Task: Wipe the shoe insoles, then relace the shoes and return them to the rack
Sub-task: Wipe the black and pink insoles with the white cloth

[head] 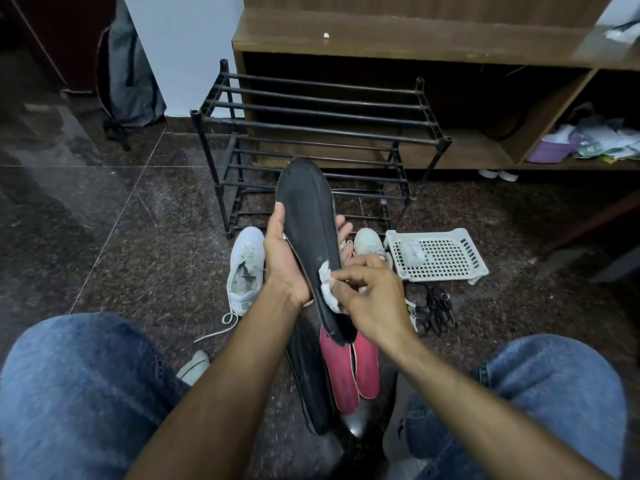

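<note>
Clearly the task is sitting in its first stage, the wiping, with relacing and racking not yet begun. Starting at the left, a white sneaker [245, 268] is lying on the dark floor [104, 220] with its lace trailing loose toward the person's knee, so it is waiting to be laced properly. Next, the left hand [282, 261] is holding a black insole [311, 237] up in front of the rack [311, 126], thumb on the near edge and fingertips [343, 228] curling around the far edge, gripping it firmly. The right hand [369, 292] is pinching a small white wipe [327, 287] between its closed fingers and pressing it onto the lower part of that insole. Below the hands, a second black insole [308, 375] and two red insoles [349, 372] are lying on the floor between the knees; whether these are already wiped I cannot tell. A second white sneaker [369, 242] is peeking out just behind the right hand. Further right, a white perforated tray [446, 258] is resting on the floor with something pale inside, and dark laces [434, 310] are lying in a heap near it. The rack is standing with no shoes on it, so the return is still ahead.
</note>
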The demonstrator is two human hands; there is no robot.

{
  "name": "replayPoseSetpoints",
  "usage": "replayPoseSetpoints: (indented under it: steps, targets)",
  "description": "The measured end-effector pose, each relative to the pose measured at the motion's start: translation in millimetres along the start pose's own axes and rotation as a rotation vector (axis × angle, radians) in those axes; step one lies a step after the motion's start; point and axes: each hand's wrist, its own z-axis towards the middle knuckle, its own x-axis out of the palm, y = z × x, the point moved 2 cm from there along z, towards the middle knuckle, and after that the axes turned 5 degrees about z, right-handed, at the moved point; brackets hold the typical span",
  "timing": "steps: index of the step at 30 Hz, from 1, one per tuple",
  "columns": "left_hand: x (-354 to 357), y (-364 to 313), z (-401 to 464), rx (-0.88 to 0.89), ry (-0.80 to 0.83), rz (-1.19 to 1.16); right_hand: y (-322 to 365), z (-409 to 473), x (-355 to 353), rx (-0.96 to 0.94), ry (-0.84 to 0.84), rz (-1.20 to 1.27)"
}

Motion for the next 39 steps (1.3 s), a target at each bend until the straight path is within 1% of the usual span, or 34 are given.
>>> replayPoseSetpoints:
  steps: [1, 4, 6, 7, 8, 11, 12, 15, 17, 19, 20, 21, 22, 24, 25, 26, 27, 28, 29, 30, 31, 33, 34, 35, 36, 38, 39]
  targets:
    - [1.0, 0.1, -0.1, -0.003, -0.01, 0.033, -1.1, 2.0, 4.3, 0.059, -0.028, 0.041]
    - [-3.0, 14.6, -7.2, -0.041, -0.015, 0.122, -5.5, 14.2, 11.0, 0.156, -0.124, 0.089]
    - [-8.7, 29.4, -15.6, -0.098, -0.004, 0.142, -5.7, 23.3, 13.5, 0.216, -0.138, 0.123]
    - [-11.2, 34.1, -17.9, -0.115, 0.011, 0.137, -4.7, 24.8, 14.2, 0.216, -0.118, 0.127]
    - [-14.3, 36.1, -18.4, -0.124, 0.028, 0.123, -3.1, 24.5, 14.5, 0.186, -0.081, 0.073]
    - [-16.9, 27.3, -20.4, -0.108, 0.05, 0.095, 7.9, 16.1, 8.6, -0.058, 0.082, -0.28]
    - [-17.3, 23.8, -19.5, -0.093, 0.044, 0.077, 10.2, 13.7, 5.6, -0.109, 0.16, -0.314]
    - [-16.1, 20.6, -18.4, -0.115, 0.056, 0.047, 10.0, 9.0, 2.2, -0.127, 0.384, -0.333]
    - [-14.7, 21.5, -18.7, -0.144, 0.059, 0.039, 7.4, 7.1, 2.2, -0.126, 0.42, -0.407]
    - [-17.0, 25.0, -17.0, -0.153, 0.072, 0.035, 5.9, 7.8, 2.4, -0.149, 0.339, -0.412]
    - [-19.8, 27.2, -15.9, -0.15, 0.069, 0.044, 5.0, 7.7, 3.3, -0.148, 0.284, -0.374]
    - [-21.8, 28.6, -15.6, -0.149, 0.073, 0.047, 3.9, 7.8, 5.1, -0.125, 0.24, -0.285]
    - [-23.5, 28.9, -16.0, -0.143, 0.078, 0.047, 3.5, 8.7, 6.5, -0.073, 0.197, -0.129]
    - [-26.2, 26.3, -15.5, -0.121, 0.116, 0.025, 4.1, 12.5, 4.7, 0.134, 0.112, 0.319]
    - [-26.1, 24.5, -16.1, -0.12, 0.142, 0.012, 6.7, 13.9, 3.1, 0.26, 0.108, 0.525]
    - [-27.1, 23.6, -15.4, -0.122, 0.159, 0.003, 9.6, 14.4, 2.0, 0.373, 0.145, 0.686]
    - [-27.1, 23.4, -14.8, -0.136, 0.172, 0.004, 11.8, 14.4, 1.9, 0.457, 0.191, 0.786]
    - [-27.2, 24.2, -13.9, -0.147, 0.184, 0.019, 12.1, 14.5, 2.3, 0.504, 0.221, 0.812]
    - [-26.5, 25.6, -13.5, -0.159, 0.201, 0.033, 8.9, 14.3, 4.4, 0.507, 0.211, 0.769]
    - [-25.9, 26.4, -13.6, -0.162, 0.208, 0.04, 5.6, 13.9, 5.3, 0.448, 0.161, 0.636]
    - [-26.4, 26.3, -13.2, -0.162, 0.207, 0.036, 0.5, 13.6, 5.8, 0.333, 0.088, 0.421]
    - [-28.3, 25.2, -14.0, -0.15, 0.194, 0.039, -2.5, 10.8, 4.0, 0.041, 0.007, -0.05]
    - [-29.9, 25.5, -14.2, -0.145, 0.19, 0.037, -0.8, 8.7, 1.9, -0.079, -0.003, -0.194]
    - [-29.2, 25.0, -15.4, -0.142, 0.187, 0.023, 1.7, 6.2, -0.6, -0.182, -0.003, -0.253]
    - [-29.9, 24.8, -14.8, -0.133, 0.174, 0.001, 3.0, 3.5, -2.1, -0.275, 0.023, -0.257]
    - [-30.8, 22.8, -14.5, -0.125, 0.137, -0.003, 6.7, -0.3, -0.4, -0.409, 0.153, -0.23]
    - [-30.3, 22.3, -14.4, -0.129, 0.127, 0.012, 6.8, -0.1, 2.1, -0.428, 0.23, -0.242]
